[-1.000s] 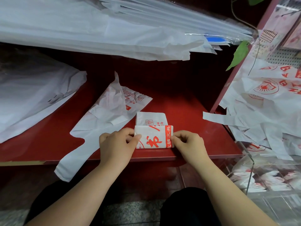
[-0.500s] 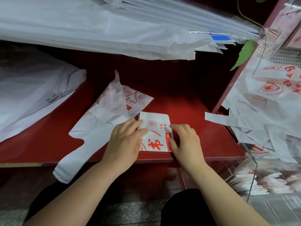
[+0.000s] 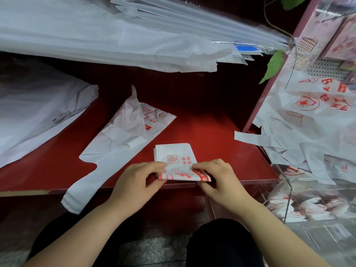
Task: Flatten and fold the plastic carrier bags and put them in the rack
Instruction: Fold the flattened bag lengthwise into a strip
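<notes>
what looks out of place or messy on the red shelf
The unfolded bag lies crumpled and askew on the red shelf, one handle hanging over its front edge. The folded bag pinched by the left hand and right hand looks tidy.

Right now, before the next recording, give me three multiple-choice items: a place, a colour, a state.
1. The folded bag lies: A on the red shelf, near its front edge; B inside the clear rack; C on the floor.
2. Its print is: A blue; B red; C green.
3. Its near fold is: A lying free; B pinched by left grip and right grip; C pinned by one grip only.
Answers: A, red surface surrounds it; B, red characters; B, both curl on it.
</notes>
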Demonstrator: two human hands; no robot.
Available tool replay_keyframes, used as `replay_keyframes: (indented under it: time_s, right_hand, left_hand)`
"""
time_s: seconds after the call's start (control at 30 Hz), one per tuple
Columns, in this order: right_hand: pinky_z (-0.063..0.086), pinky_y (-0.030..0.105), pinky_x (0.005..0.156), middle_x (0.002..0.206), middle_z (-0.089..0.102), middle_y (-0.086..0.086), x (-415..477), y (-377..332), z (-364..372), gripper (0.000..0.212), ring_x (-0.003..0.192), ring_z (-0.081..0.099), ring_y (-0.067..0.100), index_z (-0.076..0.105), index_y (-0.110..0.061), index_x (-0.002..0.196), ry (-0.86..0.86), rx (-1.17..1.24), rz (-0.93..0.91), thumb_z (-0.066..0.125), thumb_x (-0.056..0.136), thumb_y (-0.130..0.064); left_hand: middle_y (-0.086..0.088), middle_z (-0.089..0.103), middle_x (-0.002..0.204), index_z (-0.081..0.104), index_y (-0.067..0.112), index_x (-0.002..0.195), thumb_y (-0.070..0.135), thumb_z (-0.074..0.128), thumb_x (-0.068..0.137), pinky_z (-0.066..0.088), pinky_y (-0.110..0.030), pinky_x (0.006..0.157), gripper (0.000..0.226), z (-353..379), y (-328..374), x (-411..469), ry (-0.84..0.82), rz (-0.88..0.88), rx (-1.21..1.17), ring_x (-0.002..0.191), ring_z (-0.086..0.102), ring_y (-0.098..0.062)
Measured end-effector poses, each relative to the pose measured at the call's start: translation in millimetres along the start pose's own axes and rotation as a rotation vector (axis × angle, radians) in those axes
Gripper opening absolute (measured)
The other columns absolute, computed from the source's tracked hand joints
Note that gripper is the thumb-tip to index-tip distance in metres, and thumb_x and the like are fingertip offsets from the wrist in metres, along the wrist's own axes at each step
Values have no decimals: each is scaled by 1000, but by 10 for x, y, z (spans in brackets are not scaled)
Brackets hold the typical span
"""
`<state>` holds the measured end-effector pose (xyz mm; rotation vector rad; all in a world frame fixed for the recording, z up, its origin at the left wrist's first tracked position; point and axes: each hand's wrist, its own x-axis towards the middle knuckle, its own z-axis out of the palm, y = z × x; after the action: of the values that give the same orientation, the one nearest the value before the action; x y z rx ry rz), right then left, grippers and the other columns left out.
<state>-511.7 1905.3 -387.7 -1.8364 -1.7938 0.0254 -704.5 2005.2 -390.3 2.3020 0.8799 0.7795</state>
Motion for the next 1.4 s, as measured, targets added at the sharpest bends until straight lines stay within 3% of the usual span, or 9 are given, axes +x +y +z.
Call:
replay_keyframes:
  time_s: [0.1, 0.2, 0.3, 0.6, 0.83, 1.0, 1.1, 1.23, 1.4]
  right_hand:
    - [29, 14, 83, 100, 65, 0, 118, 6, 6, 39, 95, 50, 14, 64, -17, 108, -1, 134, 170, 53, 73, -31]
    - [43, 34, 85, 85, 65, 1, 270, 15, 31, 20, 86, 59, 22, 63, -12, 102, 35, 300, 288, 62, 82, -12]
    - [40, 27, 70, 70, 55, -6, 420, -1, 64, 18, 74, 53, 16, 63, -11, 103, 48, 289, 403, 59, 85, -10]
    - [35, 27, 70, 108, 64, 2, 666, -133, 141, 30, 101, 57, 24, 56, -21, 117, 26, -92, 591, 47, 92, -36]
    - [29, 27, 61, 91, 56, 1, 654, -195, 214, 31, 86, 58, 25, 43, -12, 108, 67, -264, 527, 49, 89, -37]
    - [49, 39, 71, 111, 63, 16, 542, -146, 269, 32, 92, 61, 38, 67, -7, 97, 160, -195, 170, 45, 77, -19]
    - [41, 47, 95, 124, 60, 12, 426, -136, 247, 52, 117, 52, 35, 67, -8, 107, -68, -125, 25, 32, 81, -36]
    - [17, 25, 104, 139, 47, -2, 265, -195, 162, 84, 134, 34, 18, 54, -17, 128, -203, -46, 0, 30, 65, -69]
    - [41, 38, 93, 110, 65, 6, 92, -212, 138, 52, 105, 58, 28, 68, -11, 103, -130, 8, -46, 59, 63, -43]
  left_hand:
    - [18, 60, 91, 59, 25, 109, 28, 61, 86, 36, 2, 68, 23, -8, 59, 114, -21, -186, -207, 90, 53, 6]
    - [11, 63, 81, 52, 18, 121, 22, 58, 89, 40, -12, 72, 33, -9, 82, 287, 10, -299, -240, 92, 59, -10]
    - [5, 63, 84, 47, 16, 128, 22, 59, 88, 42, -28, 80, 42, 24, 56, 403, 89, -340, -175, 96, 60, -18]
    - [2, 63, 103, 38, 22, 135, 29, 52, 92, 38, -22, 66, 46, 98, 77, 441, 141, -275, 205, 94, 59, -16]
    - [-7, 64, 113, 68, 14, 106, 1, 55, 69, 39, -40, 92, 41, 120, -15, 404, 58, 213, 428, 108, 59, -30]
    - [7, 54, 130, 55, 25, 127, 63, 11, 87, 27, -24, 102, 71, -15, -73, 238, -323, 219, 407, 123, 49, -11]
    - [9, 64, 115, 50, 28, 120, 64, 32, 80, 37, -17, 94, 56, -47, -164, 97, -272, 339, 490, 112, 50, -5]
    - [6, 70, 99, 65, 24, 104, 38, 56, 66, 34, -19, 84, 42, -84, -228, 22, -141, 398, 353, 99, 47, -4]
    - [22, 67, 85, 72, 28, 82, 36, 47, 69, 38, -7, 76, 29, -141, -100, -74, -9, 264, 91, 88, 54, -5]
